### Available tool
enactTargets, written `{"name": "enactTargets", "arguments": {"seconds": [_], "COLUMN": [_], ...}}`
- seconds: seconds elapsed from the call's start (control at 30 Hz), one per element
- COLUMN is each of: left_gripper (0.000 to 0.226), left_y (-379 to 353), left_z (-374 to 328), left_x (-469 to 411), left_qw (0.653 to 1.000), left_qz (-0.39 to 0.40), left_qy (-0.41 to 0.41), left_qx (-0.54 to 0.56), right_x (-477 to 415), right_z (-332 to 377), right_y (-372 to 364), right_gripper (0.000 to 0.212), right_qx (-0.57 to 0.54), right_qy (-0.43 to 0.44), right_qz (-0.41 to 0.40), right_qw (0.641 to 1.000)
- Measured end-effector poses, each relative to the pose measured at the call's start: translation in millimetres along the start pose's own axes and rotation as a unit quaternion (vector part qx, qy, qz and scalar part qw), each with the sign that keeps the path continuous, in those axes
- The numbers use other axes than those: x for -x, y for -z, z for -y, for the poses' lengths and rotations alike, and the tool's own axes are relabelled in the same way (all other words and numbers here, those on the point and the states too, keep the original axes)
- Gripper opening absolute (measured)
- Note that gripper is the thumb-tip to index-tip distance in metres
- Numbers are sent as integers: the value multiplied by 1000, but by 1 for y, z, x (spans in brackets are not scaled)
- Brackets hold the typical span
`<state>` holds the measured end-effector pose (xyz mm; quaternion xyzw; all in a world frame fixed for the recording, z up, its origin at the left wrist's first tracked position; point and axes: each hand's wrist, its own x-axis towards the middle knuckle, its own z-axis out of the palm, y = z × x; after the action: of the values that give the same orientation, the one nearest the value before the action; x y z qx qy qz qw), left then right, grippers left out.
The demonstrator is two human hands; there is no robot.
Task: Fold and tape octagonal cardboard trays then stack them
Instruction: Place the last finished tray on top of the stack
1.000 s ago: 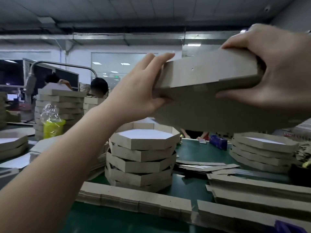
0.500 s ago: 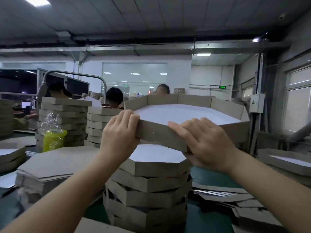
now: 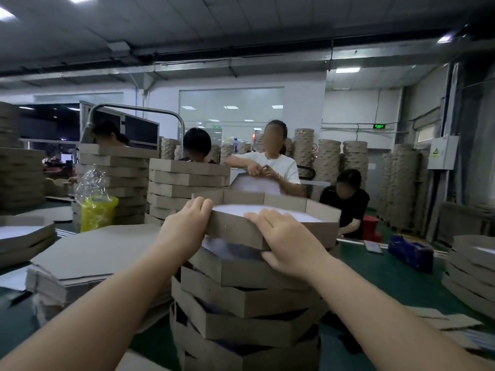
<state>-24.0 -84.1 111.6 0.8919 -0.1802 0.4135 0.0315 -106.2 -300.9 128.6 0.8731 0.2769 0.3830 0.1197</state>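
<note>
Both hands hold one folded octagonal tray (image 3: 233, 232) at the middle of the scene, right above the stack (image 3: 249, 303) of finished trays that rises from the near part of the green counter (image 3: 388, 274). The left hand (image 3: 187, 226) grips the tray's near-left corner, its fingers (image 3: 203, 206) curled over the top of the wall and down inside. The right hand (image 3: 289, 242) takes the near wall farther right, fingers laid over the rim and thumb tucked under the bottom edge, so the wall is pinched between them. The tray sits open side up, brown outside and white on its inner floor. Its near edge is lifted clear of the topmost tray in the stack, whose white inside shows in the gap; whether the far edge touches the stack cannot be told. The trays in the stack lie turned at slightly different angles, their corners poking out unevenly. Left of the stack lies a thick pile of flat cardboard sheets (image 3: 93, 253), and beyond it a yellow bag (image 3: 97, 212) topped with crumpled clear plastic. Two taller tray stacks (image 3: 187, 183) stand farther back. On the right, a blue tape dispenser (image 3: 409, 253) rests on the counter, with another low stack of trays (image 3: 471, 269) at the right edge. Several people work on the far side.
</note>
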Motion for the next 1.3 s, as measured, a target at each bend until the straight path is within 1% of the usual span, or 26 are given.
{"name": "enactTargets", "arguments": {"seconds": [0.03,0.07,0.13,0.2,0.33,0.43,0.5,0.53,0.57,0.63,0.67,0.77,0.9,0.93,0.97,1.03,1.07,1.1,1.13,1.17,1.2,1.23,1.27,1.3], "left_gripper": [42,41,40,41,43,46,59,67,70,68,66,68,85,86,85,71,58,44,33,26,24,29,37,46], "left_y": [-5,-8,-10,-10,-5,1,6,9,12,16,17,16,16,17,17,18,17,16,14,11,8,6,3,0], "left_z": [3,4,5,3,-5,-8,-10,-12,-16,-21,-22,-20,-17,-17,-17,-18,-17,-16,-15,-14,-15,-16,-18,-20], "left_x": [2,3,5,3,2,3,3,4,5,10,12,18,25,28,32,47,57,66,75,81,86,89,89,87], "left_qw": [1000,999,999,999,997,994,986,984,985,983,981,979,970,967,963,942,929,927,934,945,957,965,972,975], "left_qz": [25,33,30,44,74,96,125,135,143,143,140,161,181,173,151,57,-8,-68,-106,-117,-102,-67,-23,16], "left_qy": [-1,-3,3,15,26,10,-21,-43,-68,-111,-120,-106,-105,-101,-80,24,68,86,78,49,13,-16,-31,-29], "left_qx": [6,16,25,13,-12,-59,-112,-104,-68,28,53,72,126,157,208,330,363,359,332,300,273,251,234,220], "right_x": [1,2,4,5,11,13,11,9,8,6,6,11,21,23,24,27,31,37,45,54,63,71,79,86], "right_z": [0,0,1,3,3,2,5,6,7,7,6,7,11,13,14,18,20,21,21,20,19,16,13,9], "right_y": [-3,-6,-9,-9,-6,-4,-3,-2,-1,2,4,6,2,1,1,1,1,0,-3,-6,-10,-15,-20,-25], "right_gripper": [74,73,72,72,64,62,62,62,62,62,61,67,95,101,104,103,100,93,85,76,67,61,57,56], "right_qx": [-42,-56,-32,-2,-17,-21,-17,-17,-21,-33,-41,-79,-8,-3,-14,-59,-76,-84,-92,-106,-122,-136,-147,-164], "right_qy": [-14,-21,-36,-66,-84,-93,-102,-105,-109,-114,-115,-115,-112,-115,-124,-146,-159,-179,-210,-254,-305,-356,-400,-437], "right_qz": [45,60,62,64,70,91,105,112,122,146,155,179,198,201,199,162,118,59,-8,-73,-123,-149,-153,-146], "right_qw": [998,996,997,996,994,991,989,988,986,982,980,974,974,973,972,974,977,979,973,959,936,912,892,872]}}
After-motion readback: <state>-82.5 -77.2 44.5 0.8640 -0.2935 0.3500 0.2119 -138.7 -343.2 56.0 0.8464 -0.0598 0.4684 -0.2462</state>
